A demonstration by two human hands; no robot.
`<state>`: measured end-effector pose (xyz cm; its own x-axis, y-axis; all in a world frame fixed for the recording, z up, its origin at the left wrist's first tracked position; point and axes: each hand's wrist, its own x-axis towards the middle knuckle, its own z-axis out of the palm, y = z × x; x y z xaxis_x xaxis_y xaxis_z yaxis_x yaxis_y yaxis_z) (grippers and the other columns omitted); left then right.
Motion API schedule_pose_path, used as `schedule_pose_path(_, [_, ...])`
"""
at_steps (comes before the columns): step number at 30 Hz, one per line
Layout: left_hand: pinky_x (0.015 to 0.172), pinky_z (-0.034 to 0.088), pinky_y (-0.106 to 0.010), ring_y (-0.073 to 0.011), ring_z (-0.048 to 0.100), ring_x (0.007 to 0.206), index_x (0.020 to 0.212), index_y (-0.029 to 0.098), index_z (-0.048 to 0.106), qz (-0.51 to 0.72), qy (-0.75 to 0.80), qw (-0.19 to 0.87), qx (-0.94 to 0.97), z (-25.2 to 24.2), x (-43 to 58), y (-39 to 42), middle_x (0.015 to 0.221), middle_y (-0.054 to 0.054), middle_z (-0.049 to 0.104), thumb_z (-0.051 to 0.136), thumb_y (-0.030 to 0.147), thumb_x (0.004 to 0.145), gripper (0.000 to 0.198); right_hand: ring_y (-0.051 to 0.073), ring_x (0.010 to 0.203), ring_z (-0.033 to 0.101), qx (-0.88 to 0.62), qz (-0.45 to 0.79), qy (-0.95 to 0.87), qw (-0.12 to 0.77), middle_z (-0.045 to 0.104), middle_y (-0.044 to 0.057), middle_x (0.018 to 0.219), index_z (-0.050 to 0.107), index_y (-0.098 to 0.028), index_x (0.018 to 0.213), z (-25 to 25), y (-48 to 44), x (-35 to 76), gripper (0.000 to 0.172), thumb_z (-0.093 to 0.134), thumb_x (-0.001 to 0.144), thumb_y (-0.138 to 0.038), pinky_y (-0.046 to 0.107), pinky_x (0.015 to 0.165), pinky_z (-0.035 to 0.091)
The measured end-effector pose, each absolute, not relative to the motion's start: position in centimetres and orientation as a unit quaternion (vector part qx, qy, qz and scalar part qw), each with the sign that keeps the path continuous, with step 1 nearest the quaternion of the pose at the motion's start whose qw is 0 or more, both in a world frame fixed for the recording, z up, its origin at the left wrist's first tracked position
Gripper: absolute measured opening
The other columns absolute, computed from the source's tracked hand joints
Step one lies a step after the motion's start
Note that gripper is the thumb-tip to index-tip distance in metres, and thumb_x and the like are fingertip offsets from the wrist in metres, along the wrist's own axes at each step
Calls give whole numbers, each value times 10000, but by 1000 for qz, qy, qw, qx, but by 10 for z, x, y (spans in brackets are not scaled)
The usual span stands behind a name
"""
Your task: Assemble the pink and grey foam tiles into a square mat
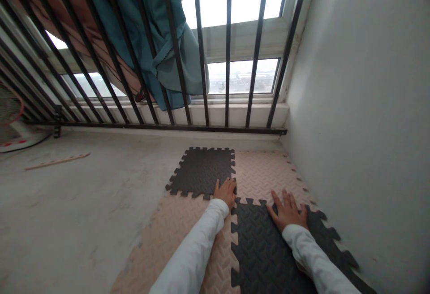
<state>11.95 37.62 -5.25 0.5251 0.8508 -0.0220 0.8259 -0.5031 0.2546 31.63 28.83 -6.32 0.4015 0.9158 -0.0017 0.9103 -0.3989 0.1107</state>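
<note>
Interlocking foam floor tiles with jigsaw edges lie on the floor. My left hand (225,193) rests, fingers flat, on the near right corner of the far dark tile (203,168), by the seam. The far pink tile (265,170) lies to the right of it. My right hand (288,211) is spread palm down across the seam between that pink tile and the near dark tile (265,249). Below my left hand stretches the near pink tile (178,222), partly hidden by my sleeve. Neither hand holds anything.
A dark metal railing (201,128) runs along the window, with blue-green cloth (174,52) hanging behind it. A white wall (366,119) borders the tiles on the right. At far left are a thin wooden strip (57,162) and a fan with a red-rimmed grille (10,105).
</note>
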Motion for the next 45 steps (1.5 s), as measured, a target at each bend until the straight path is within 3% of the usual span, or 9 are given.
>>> schedule_pose_path(5, [1019,40,-534,-203,89,1285,1328,237,163,59,482,109,867,-61,124,372,1414,-1,129,215,419,818,544,225,1265,157,837,28,543,54,192,56,1402,230,-346,1298,-59,288,314,560,206,773,-541,519,963,109])
schedule_pose_path(11, [1029,102,-488,-182,85,1287,1325,230,182,38,499,108,859,-59,115,383,1414,-4,128,156,381,834,515,231,1258,181,832,39,552,33,213,56,1395,248,-343,1293,-62,287,317,577,177,765,-566,517,959,130])
schedule_pose_path(16, [1023,58,-491,-299,31,1277,1312,19,171,84,740,-22,667,-58,57,389,1389,-209,106,290,451,791,687,217,1262,172,838,47,541,52,214,47,1396,245,-342,1294,-58,286,313,557,210,774,-538,508,967,114])
schedule_pose_path(19, [1007,89,-501,-346,66,1261,1305,14,189,38,777,3,628,-60,31,392,1369,-254,123,291,534,769,754,209,1267,156,842,34,533,71,192,43,1403,227,-342,1299,-52,287,310,553,228,778,-529,496,970,121])
schedule_pose_path(23, [1022,130,-437,-272,99,1274,1309,76,222,-28,746,60,663,-56,1,395,1391,-173,141,240,495,798,661,211,1266,163,842,22,534,75,194,46,1402,223,-343,1300,-46,288,307,549,220,784,-529,493,970,127])
schedule_pose_path(27, [1027,154,-397,-248,102,1278,1305,29,206,-20,742,-19,670,-58,-36,385,1394,-158,134,237,447,810,648,213,1267,161,840,20,537,73,193,44,1403,215,-340,1303,-48,287,310,554,220,782,-529,499,970,123])
schedule_pose_path(32, [1030,165,-377,-242,135,1274,1302,11,202,-12,725,-21,688,-67,-48,373,1390,-157,148,253,452,801,669,212,1270,150,844,4,533,59,193,33,1403,242,-336,1296,-54,288,315,565,236,767,-534,510,975,124])
schedule_pose_path(37, [1033,161,-387,-221,131,1277,1308,21,181,28,730,-22,683,-67,-44,373,1396,-131,123,259,441,792,670,228,1246,211,879,-47,473,-33,269,123,1360,296,-138,1284,-37,339,278,608,156,796,-472,523,975,177])
schedule_pose_path(45, [1026,175,-427,-223,154,1273,1290,31,253,86,723,-11,685,-75,-45,375,1387,-122,164,268,425,780,644,214,1283,-49,743,151,620,-200,-19,168,1410,0,-4,1321,18,488,222,713,139,819,-490,401,1030,87])
